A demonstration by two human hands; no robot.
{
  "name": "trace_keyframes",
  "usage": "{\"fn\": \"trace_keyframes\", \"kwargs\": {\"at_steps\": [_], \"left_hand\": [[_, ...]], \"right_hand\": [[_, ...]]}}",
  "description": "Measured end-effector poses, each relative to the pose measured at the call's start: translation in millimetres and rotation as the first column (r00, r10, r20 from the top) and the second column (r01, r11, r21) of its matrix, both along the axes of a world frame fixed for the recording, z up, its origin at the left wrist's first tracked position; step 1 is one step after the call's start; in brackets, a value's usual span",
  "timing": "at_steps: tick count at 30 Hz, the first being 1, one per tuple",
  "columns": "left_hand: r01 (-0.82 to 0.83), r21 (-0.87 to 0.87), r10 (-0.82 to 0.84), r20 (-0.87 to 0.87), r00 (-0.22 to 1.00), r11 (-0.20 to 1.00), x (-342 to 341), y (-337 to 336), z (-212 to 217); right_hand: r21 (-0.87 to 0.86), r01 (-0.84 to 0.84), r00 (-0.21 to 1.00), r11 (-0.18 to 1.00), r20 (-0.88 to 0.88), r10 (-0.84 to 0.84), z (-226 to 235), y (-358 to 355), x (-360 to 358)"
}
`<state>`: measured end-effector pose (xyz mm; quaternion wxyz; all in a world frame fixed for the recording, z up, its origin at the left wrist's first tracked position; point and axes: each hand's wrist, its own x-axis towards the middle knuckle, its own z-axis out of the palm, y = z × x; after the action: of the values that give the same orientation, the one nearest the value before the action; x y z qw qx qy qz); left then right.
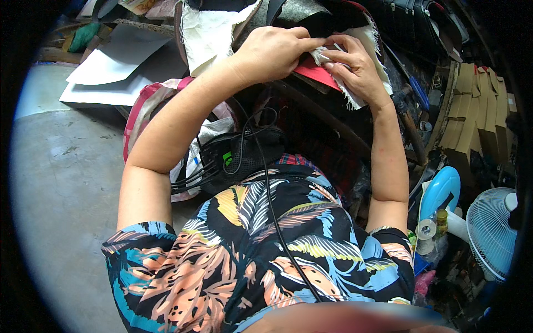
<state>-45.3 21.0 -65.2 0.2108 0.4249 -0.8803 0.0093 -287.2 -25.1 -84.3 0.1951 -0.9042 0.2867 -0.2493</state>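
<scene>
At the top of the head view, a white frayed cloth (355, 100) hangs over a dark worktop edge. My right hand (358, 69) pinches a fold of it between thumb and fingers. Close beside, my left hand (275, 53) is closed, its index finger reaching across to the same fold; what its curled fingers hold is hidden. Beneath the hands a flat red piece (319, 73) shows, partly covered by cloth and fingers. Left of my left hand lies another white frayed cloth (206, 36), draped over the same dark, cluttered surface.
White sheets (114, 61) lie at the upper left. A black mesh bag (244, 152) with cables sits before my body, and a thin black cord (267, 191) runs down my patterned shirt. Brown cardboard pieces (466, 116) and a blue-and-white fan (491, 233) stand to the right.
</scene>
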Motion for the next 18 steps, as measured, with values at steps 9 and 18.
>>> {"fn": "trace_keyframes", "kwargs": {"at_steps": [9,18], "left_hand": [[-0.010,0.020,0.011,-0.034,0.999,1.000,4,2,-2],[0.206,-0.070,-0.211,-0.089,0.973,0.976,18,8,-3]], "right_hand": [[-0.110,-0.008,0.998,0.994,-0.066,0.001,5,2,0],[-0.031,-0.046,0.999,0.998,0.021,0.046,-1,-2,-2]]}}
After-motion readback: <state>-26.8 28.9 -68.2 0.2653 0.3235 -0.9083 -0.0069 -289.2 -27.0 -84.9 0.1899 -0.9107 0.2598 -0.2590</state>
